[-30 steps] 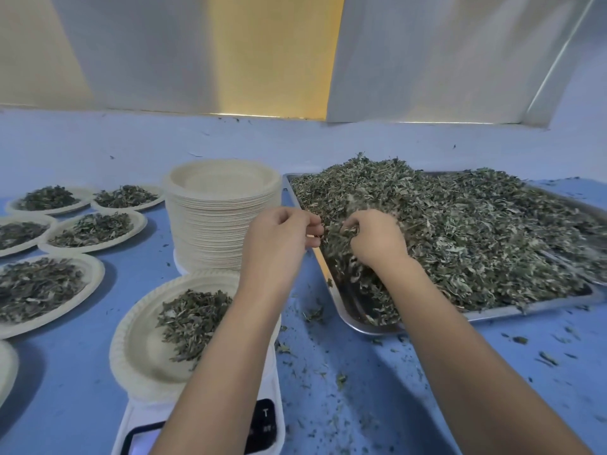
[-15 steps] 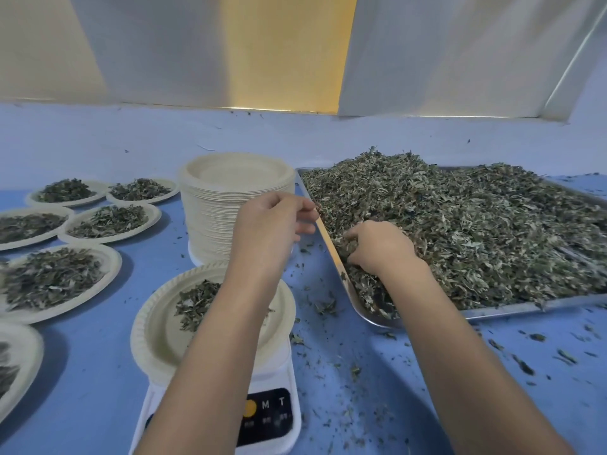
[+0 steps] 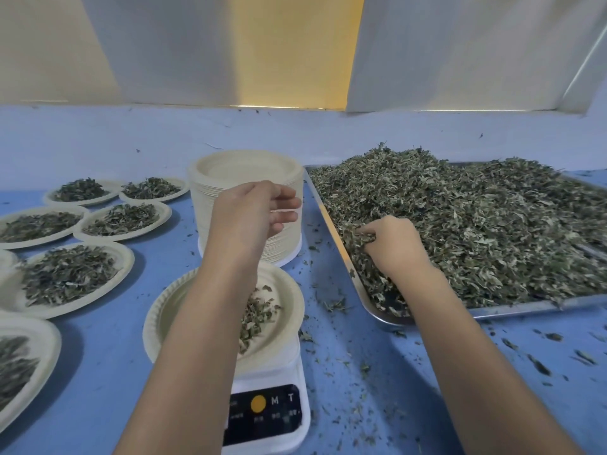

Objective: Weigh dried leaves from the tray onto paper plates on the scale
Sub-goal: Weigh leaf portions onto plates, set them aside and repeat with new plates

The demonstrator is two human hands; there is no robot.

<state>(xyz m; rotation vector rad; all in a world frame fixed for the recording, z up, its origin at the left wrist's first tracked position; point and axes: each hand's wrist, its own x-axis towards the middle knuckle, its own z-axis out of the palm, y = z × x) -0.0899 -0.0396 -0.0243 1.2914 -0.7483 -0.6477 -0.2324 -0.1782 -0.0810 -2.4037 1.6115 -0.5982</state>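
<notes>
Over blue tabletop [image 3: 108, 356], right hand [image 3: 394, 247] grips dried leaves [image 3: 476, 231], left hand [image 3: 253, 218] hovers relaxed

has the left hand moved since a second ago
Yes: the left hand has drawn left, away from the tray, and is now in front of the plate stack.

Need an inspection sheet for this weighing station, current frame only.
Surface: blue table, flecked with leaf bits.
Job's things: metal tray heaped with dried leaves; scale bears a paper plate with a few leaves; stack of empty plates behind it; filled plates laid out at left.
Clutter: leaf crumbs scattered near the tray and scale.
Grippers: left hand open above the plate on the scale, holding nothing visible; right hand grips leaves in the tray's near corner.
Cables: nothing seen.
Surroundings: pale wall panels with a yellow strip between.
</notes>
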